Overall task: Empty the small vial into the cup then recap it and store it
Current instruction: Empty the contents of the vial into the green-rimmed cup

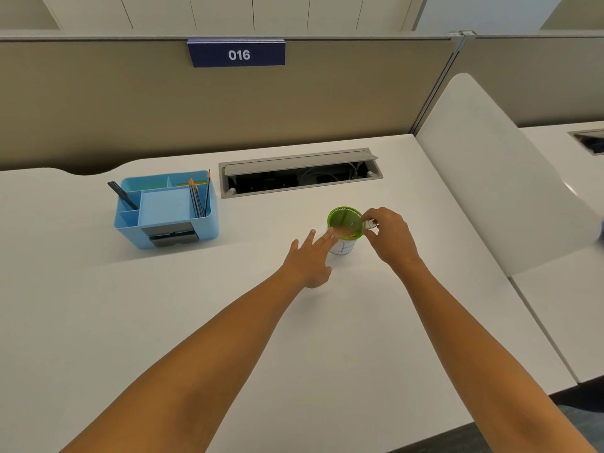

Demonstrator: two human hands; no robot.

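Head view: right hand [390, 237] pinches small clear vial [368, 223] between thumb and fingers, vial tipped sideways over green rim of cup [344, 223]. Cup stands mid-desk, toward the right edge. Left hand [309, 261] open, fingers spread, fingertips touching cup's near-left side, holding nothing. Blue organizer [165, 209] with pencils sits near the desk's [163, 305] back-left. Cap not visible.

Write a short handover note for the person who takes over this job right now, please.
Right hand: holds the small vial tipped over the rim of the green cup, pouring.
Left hand: open, fingertips steadying the cup's side.
Blue desk organizer: to the left on the desk, with pencils.
Done: vial uncapped, pouring under way.
Left: finish emptying, recap, store. The cap is not visible.
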